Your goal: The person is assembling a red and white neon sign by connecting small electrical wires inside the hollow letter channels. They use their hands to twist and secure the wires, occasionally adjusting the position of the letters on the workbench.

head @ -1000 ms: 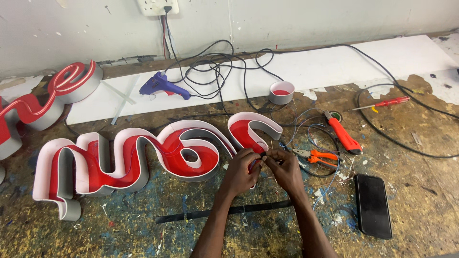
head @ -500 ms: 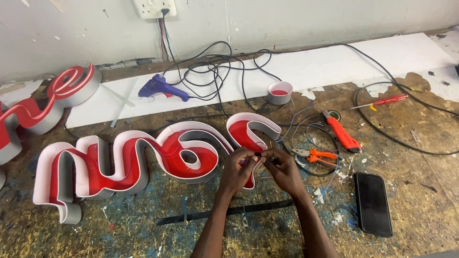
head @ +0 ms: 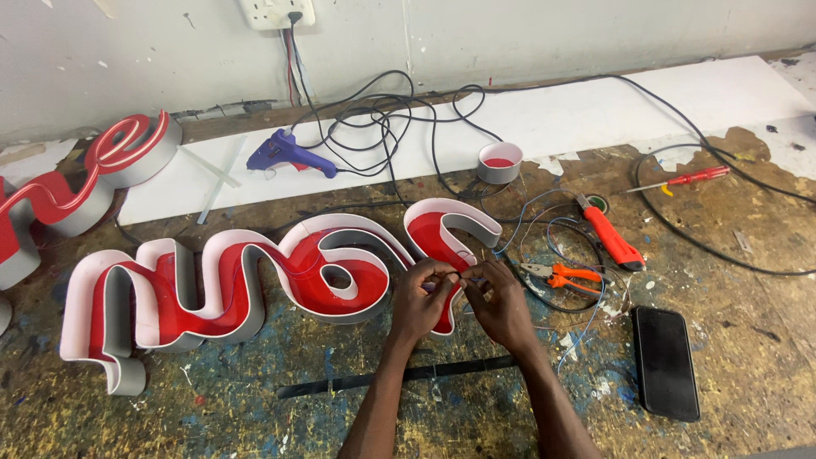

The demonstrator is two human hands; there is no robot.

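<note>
Paint-flecked wooden workbench (head: 731,357) against a grey wall (head: 527,34); left hand (head: 422,299) and right hand (head: 500,304) pinch a thin wire (head: 463,276) together over the red channel-letter sign (head: 255,285), beside orange pliers (head: 565,276)

A scratched wooden tabletop (head: 748,357) with blue paint spots. Lying on it: big red and white curly sign letters (head: 255,285), a black phone (head: 665,363), orange pliers (head: 565,276), an orange knife (head: 610,234), a red screwdriver (head: 684,179), a thin black strip (head: 399,376). At the back, a white board (head: 595,110) with a blue glue gun (head: 285,155), a tape roll (head: 498,162), tangled black wires (head: 382,119).
</note>
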